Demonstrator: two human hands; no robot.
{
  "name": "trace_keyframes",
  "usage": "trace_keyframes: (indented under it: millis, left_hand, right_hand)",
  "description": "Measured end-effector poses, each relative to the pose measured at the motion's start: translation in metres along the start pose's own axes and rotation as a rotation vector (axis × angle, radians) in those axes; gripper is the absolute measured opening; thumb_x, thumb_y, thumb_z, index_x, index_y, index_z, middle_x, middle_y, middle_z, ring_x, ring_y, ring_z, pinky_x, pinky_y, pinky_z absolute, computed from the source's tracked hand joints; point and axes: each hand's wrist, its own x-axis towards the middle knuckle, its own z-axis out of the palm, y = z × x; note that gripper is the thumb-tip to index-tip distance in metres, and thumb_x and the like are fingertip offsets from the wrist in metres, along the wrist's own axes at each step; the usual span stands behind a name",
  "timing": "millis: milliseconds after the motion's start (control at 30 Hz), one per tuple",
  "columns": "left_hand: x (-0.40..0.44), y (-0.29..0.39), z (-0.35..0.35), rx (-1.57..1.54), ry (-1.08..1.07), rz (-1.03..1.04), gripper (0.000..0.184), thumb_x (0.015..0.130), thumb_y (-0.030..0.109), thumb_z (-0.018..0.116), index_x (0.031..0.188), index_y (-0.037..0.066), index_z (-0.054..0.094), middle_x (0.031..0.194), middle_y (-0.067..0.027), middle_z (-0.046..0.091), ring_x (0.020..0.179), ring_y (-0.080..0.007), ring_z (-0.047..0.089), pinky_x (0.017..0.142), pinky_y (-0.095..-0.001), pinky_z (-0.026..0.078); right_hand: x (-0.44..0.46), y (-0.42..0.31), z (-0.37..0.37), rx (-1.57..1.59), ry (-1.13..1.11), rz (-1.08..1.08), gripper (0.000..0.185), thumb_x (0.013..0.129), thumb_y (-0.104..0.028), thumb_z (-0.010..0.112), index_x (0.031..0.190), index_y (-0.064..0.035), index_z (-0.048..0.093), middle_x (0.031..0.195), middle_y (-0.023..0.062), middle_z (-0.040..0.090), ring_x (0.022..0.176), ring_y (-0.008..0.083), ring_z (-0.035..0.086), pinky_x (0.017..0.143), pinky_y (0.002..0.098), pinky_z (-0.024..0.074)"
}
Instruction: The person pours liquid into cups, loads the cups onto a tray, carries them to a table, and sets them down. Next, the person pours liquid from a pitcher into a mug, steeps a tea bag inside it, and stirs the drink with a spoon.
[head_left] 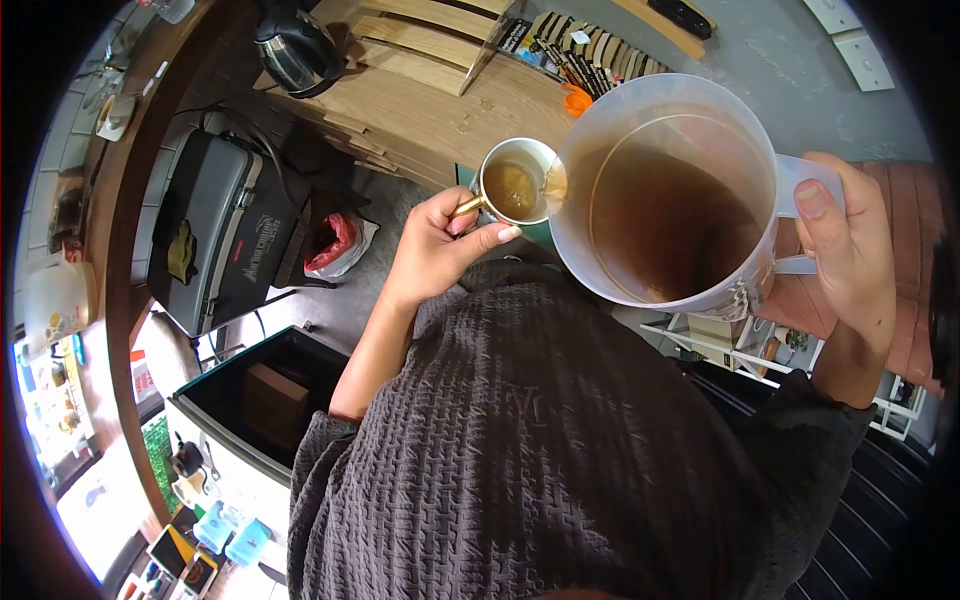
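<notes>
My left hand [440,245] is closed round the gold handle of a small white cup [532,150], which has amber liquid in it. Against or just above the cup's right rim is the spout of a large translucent plastic pitcher [655,92]. Brown liquid fills part of the tilted pitcher, and a little of it shows at the spout, running toward the cup. My right hand [848,235] grips the pitcher's handle on its right side, thumb on top. Both vessels are held up in front of my chest.
Beyond the cup stands a wooden counter [500,110] with a black kettle [298,50], a wooden slatted rack [420,45] and an orange item [577,100]. To the left are a dark case [215,220], a bag-lined bin [340,245] and a black open container [330,365].
</notes>
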Motion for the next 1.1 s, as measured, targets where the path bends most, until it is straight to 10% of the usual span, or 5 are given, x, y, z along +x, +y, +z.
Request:
trace_keyframes:
  millis: [1100]
  left_hand:
    - [-0.0013, 0.0041, 0.0009, -0.023, 0.035, 0.007, 0.049, 0.079, 0.012, 0.078, 0.065, 0.013, 0.031, 0.064, 0.0094, 0.034, 0.061, -0.0006, 0.031, 0.052, -0.0181, 0.029]
  right_hand:
    - [0.0038, -0.0073, 0.0007, -0.124, -0.023, -0.009, 0.032, 0.09, -0.028, 0.063, 0.092, 0.004, 0.063, 0.074, 0.002, 0.061, 0.068, 0.0075, 0.052, 0.061, 0.0242, 0.0426]
